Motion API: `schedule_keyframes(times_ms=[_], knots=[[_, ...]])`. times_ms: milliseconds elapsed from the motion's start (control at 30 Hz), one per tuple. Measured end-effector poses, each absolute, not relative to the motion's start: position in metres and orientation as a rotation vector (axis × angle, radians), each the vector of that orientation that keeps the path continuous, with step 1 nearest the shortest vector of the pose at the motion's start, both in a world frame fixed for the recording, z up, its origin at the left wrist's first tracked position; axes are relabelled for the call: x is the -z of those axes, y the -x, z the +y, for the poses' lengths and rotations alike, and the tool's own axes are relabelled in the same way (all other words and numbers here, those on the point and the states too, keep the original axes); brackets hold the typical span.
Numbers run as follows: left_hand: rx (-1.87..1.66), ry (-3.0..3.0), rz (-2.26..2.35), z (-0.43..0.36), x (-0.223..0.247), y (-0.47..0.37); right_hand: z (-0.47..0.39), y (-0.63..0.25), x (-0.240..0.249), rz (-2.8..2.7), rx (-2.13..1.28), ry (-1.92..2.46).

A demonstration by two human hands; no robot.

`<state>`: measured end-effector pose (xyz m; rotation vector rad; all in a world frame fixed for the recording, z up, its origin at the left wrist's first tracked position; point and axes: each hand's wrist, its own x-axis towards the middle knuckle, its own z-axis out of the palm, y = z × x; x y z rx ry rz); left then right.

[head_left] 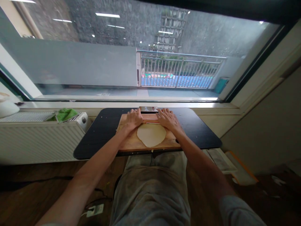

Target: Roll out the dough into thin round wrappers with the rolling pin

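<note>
A flat, roundish sheet of pale dough (pixel 151 135) lies on a wooden board (pixel 127 143). Across the dough's far edge runs a wooden rolling pin (pixel 150 120), with only its middle showing between my hands. My left hand (pixel 134 118) is curled over the pin's left end. Over the right end lies my right hand (pixel 167 118), its fingers bent forward and down on the pin. Both palms hide the pin's ends.
The board rests on a black table (pixel 94 133) below a large window. A small object with a pale face (pixel 148 109) stands behind the pin. On the left is a white radiator (pixel 42 138) with a green cloth (pixel 66 115). A power strip (pixel 95 210) lies on the floor.
</note>
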<state>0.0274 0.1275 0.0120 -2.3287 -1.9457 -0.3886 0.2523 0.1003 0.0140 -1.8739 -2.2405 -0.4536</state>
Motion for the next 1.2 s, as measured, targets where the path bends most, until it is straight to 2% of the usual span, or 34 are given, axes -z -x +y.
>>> schedule_keyframes(times_ms=[400, 667, 900, 1200], knots=[[0.293, 2.474, -1.971, 0.129, -0.017, -0.024, 0.116, -0.259, -0.003, -2.272, 0.291, 1.901], [0.389, 2.478, -1.931, 0.081, -0.014, -0.019, 0.061, -0.260, 0.001, -2.490, 0.525, 1.662], [0.437, 2.439, -1.928, 0.056, -0.012, -0.018, 0.018, -0.251, -0.005, -2.271, 0.459, 1.761], [0.408, 2.341, -2.079, 0.081, -0.020, -0.022, 0.062, -0.281, -0.003, -2.408, 0.318, 1.622]])
